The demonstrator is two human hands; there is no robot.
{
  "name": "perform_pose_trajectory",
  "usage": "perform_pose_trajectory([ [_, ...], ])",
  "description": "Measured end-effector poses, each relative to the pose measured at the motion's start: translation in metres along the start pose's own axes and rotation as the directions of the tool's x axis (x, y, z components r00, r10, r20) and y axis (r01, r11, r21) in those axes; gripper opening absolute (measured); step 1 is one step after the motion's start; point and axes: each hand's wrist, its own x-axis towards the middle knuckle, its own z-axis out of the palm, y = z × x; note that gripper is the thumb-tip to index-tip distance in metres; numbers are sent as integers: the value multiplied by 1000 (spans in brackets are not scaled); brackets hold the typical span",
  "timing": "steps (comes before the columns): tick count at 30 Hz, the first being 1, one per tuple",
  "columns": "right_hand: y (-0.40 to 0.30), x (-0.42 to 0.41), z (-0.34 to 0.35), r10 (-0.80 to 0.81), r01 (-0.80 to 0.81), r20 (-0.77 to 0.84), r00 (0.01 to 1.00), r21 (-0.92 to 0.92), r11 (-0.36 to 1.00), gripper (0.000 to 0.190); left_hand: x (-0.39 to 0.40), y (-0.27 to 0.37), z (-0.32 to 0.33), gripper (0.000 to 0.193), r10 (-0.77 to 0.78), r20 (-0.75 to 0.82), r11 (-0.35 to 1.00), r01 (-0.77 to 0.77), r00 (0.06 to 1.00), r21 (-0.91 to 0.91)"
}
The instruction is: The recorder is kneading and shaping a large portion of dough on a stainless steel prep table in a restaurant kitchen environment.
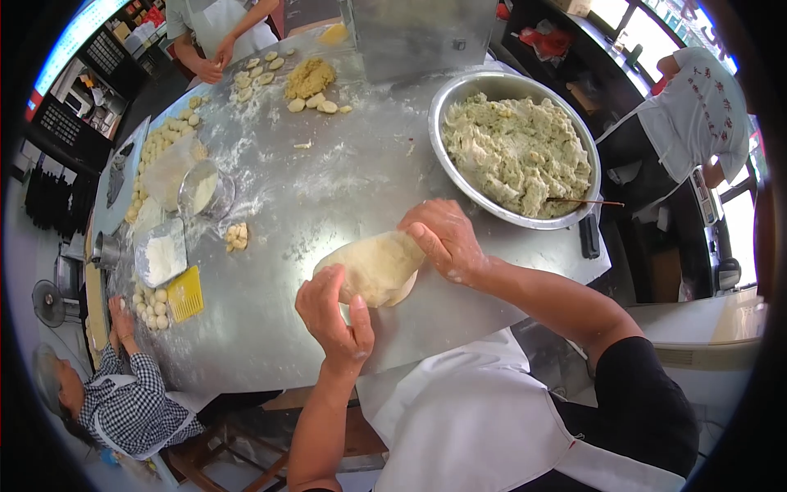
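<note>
A smooth, pale lump of dough (375,264) lies on the metal tabletop in front of me. My left hand (335,313) cups its near left end, thumb and fingers spread around the edge. At the far right end, my right hand (446,240) has its fingers curled over the dough and grips it; the fingertips are partly hidden. Beyond my right hand stands a large steel bowl (438,147) heaped with a pale, green-flecked mixture (516,154). A thin stick (584,201) pokes out over the bowl's rim.
To the left are a yellow scraper (185,294), dough balls (150,307), a flour tray (161,258), a clear container (206,189) and small dough lumps (237,237). Yellow filling (310,78) sits farther back. Co-workers' hands (212,69) are at the far edge and left edge (121,317).
</note>
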Motion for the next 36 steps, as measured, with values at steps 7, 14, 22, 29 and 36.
perform_pose_trajectory([
  [7, -40, -55, 72, 279, -257, -176, 944, 140, 956, 61, -54, 12, 40, 73, -162, 16, 978, 158, 987, 135],
  [14, -4, 14, 109, -141, 63, -419, 897, -194, 979, 47, -37, -14, 66, 76, -213, -221, 962, 244, 952, 124],
  [22, 0, 137, 100, 267, -283, -313, 912, -7, 959, 42, 67, -86, 36, 58, -452, -107, 892, 445, 886, -84],
  [29, -50, -8, 57, 352, -156, -320, 879, 505, 849, 61, -51, -31, -15, 62, -676, -138, 602, 434, 724, -670],
  [36, -49, -11, 69, 296, -200, -23, 955, 690, 696, 46, -11, 16, -4, 74, -684, 43, 424, 444, 728, -789],
])
